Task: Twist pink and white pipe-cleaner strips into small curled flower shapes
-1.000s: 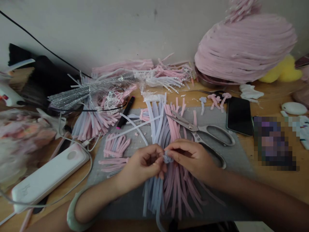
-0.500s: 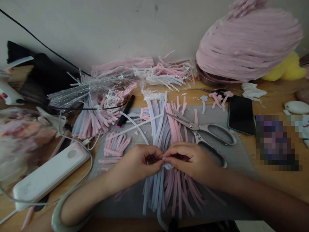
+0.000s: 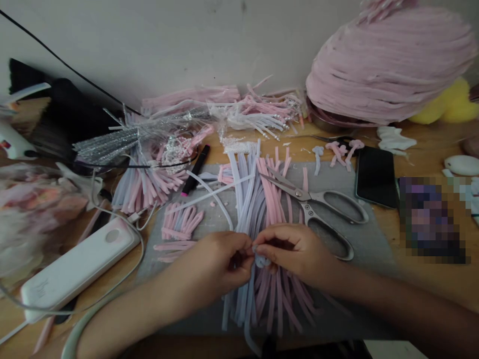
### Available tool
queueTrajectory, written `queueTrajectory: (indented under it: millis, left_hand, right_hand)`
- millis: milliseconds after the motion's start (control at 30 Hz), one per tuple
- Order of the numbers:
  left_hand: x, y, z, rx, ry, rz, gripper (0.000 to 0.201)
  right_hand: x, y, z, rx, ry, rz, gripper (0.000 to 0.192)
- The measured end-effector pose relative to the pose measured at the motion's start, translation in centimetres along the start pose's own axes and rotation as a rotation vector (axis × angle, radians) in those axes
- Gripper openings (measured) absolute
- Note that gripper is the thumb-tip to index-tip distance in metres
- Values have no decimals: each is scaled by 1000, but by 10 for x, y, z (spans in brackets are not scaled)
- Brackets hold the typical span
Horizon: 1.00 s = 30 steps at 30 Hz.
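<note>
My left hand (image 3: 227, 263) and my right hand (image 3: 296, 250) meet over the middle of the mat, fingertips pinched together. Between them is a small, curled pale blue pipe cleaner (image 3: 262, 261), partly hidden by the fingers. Beneath the hands lie loose bundles of long pipe cleaners, the pale blue ones (image 3: 244, 194) on the left and the pink ones (image 3: 270, 202) on the right. Just beyond my right hand, metal scissors (image 3: 307, 199) rest with blades parted across the pink bundle.
Short folded pink and blue pieces (image 3: 182, 222) lie on the grey mat (image 3: 359, 264). A white power bank (image 3: 80, 269) with a cable is at left. Curled pieces (image 3: 337, 152), a black phone (image 3: 375, 177) and a large pink bundle (image 3: 389, 65) are at right. A black marker (image 3: 196, 169) lies behind.
My left wrist and forearm have shifted down, with the fingers turned more inward around the pale blue pipe cleaner. My right hand has barely moved. The view has shifted slightly.
</note>
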State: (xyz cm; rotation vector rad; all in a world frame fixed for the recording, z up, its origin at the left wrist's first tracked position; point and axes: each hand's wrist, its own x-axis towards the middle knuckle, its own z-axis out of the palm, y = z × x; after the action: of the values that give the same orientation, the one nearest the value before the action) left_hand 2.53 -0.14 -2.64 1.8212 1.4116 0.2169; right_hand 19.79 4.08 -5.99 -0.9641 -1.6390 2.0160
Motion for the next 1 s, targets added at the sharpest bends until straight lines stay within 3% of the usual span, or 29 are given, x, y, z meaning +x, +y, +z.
queueTrajectory:
  millis: [167,300,533,667,800,1000]
  left_hand:
    - [-7,1,8,100,177,63,10]
    - [-5,0,10,8,229,56,6]
    - [12,-6,8,-634,157,-112,14]
    - [15,-9,7,-793,105,-149,19]
    - [13,-9,10,-757,164,-120,19]
    - [10,-10,13,-490,207,-14,20]
  right_hand:
    - [2,1,0,223,-9,108,16]
    - [2,3,2,285,6,102,17]
    - [2,4,5,292,139,2,18]
    - [2,6,6,285,157,-41,16]
    - [3,5,5,283,113,-14,19]
    - [2,0,4,261,45,27,19]
